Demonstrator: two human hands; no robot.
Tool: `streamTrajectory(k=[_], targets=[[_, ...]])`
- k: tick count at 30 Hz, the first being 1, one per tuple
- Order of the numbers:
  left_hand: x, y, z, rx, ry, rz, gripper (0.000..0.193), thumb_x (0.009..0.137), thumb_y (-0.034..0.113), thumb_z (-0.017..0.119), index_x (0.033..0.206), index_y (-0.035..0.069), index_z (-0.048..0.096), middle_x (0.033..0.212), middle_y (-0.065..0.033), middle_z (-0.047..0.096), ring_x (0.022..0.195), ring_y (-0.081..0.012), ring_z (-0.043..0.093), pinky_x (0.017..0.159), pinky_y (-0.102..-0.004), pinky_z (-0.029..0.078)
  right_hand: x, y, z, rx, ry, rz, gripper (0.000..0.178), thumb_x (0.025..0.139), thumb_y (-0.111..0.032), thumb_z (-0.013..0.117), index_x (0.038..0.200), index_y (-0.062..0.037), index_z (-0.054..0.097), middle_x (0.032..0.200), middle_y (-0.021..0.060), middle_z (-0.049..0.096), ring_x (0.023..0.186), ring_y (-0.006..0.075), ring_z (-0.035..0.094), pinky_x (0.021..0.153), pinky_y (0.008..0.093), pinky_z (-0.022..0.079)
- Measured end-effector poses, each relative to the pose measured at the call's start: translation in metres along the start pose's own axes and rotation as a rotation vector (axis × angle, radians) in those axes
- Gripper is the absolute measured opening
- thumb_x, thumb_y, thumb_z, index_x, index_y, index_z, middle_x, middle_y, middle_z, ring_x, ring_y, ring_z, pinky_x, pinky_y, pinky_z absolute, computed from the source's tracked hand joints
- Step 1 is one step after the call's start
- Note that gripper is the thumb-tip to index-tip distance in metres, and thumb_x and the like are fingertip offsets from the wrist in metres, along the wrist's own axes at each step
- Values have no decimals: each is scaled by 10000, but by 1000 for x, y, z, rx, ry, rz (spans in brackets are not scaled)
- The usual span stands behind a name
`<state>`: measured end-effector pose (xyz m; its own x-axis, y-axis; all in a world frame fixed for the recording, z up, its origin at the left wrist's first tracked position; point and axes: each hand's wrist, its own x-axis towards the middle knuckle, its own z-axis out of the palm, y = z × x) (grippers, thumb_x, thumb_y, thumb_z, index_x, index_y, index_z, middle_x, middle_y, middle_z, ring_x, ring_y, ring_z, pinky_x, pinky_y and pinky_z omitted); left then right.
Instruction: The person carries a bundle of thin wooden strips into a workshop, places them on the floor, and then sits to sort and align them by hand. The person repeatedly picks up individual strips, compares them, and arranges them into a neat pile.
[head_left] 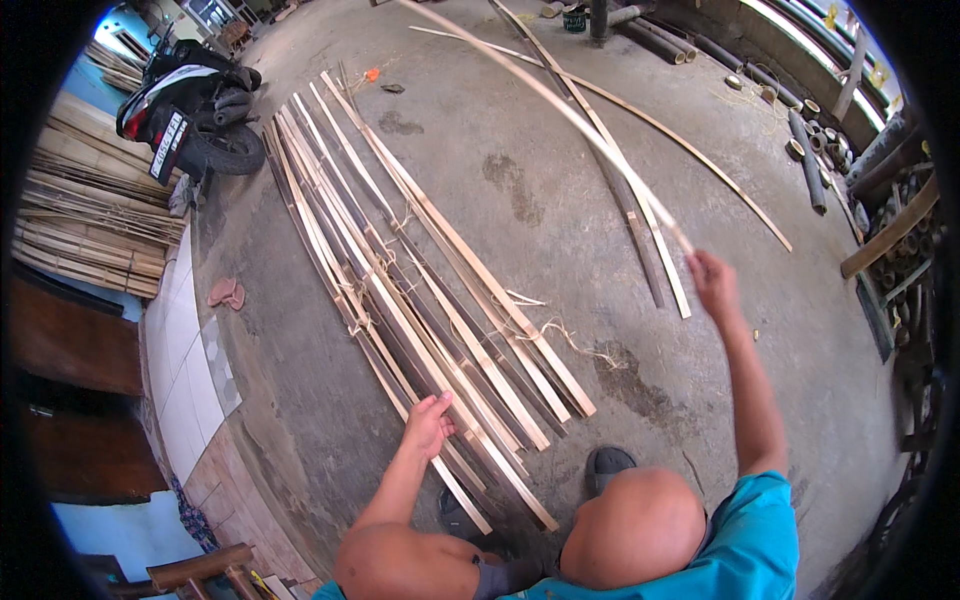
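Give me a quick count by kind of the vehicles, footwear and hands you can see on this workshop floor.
Black and white parked motorbike: 1
Pink flat sandals lying on the concrete: 2
Dark sandals on the person's feet: 2
Person's bare hands, left hand and right hand: 2
Total: 7
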<state>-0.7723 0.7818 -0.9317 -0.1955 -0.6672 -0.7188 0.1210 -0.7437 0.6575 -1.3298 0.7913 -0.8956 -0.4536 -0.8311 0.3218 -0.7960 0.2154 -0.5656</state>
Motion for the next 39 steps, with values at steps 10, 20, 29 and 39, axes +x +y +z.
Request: streamTrajectory(k=[10,20,29,39], targets=[[3,-7,0,-8,46,-54,220,983,278,597,1091,86,607,982,-42,685,823,-169,672,688,-325,541,103,125,-69,-433,28,-63,312,963,-325,572,1056,-50,688,935,208,674,886,396,653,769,481,506],[16,16,49,-20,-65,-143,239,986,248,589,1136,62,584,1044,-70,676,873,-204,678,736,-343,560,176,158,-67,-1050,275,-29,508,933,-248,595,1414,-141,471,1322,158,556,1205,340,542,1002,569,398],[85,123,151,8,-169,-18,230,983,227,594,1110,43,542,1027,-97,632,893,-216,651,767,-342,582,-6,-166,67,504,-1141,-44,523,974,-395,561,1370,-59,507,1252,237,594,1151,323,593,981,437,448],[84,199,199,-45,-193,74,251,979,260,601,1076,34,549,1044,-152,666,887,-224,667,738,-331,585,44,-191,-33,598,-328,196,262,991,-186,561,1216,-59,605,602,34,572,556,96,550,525,294,464]])
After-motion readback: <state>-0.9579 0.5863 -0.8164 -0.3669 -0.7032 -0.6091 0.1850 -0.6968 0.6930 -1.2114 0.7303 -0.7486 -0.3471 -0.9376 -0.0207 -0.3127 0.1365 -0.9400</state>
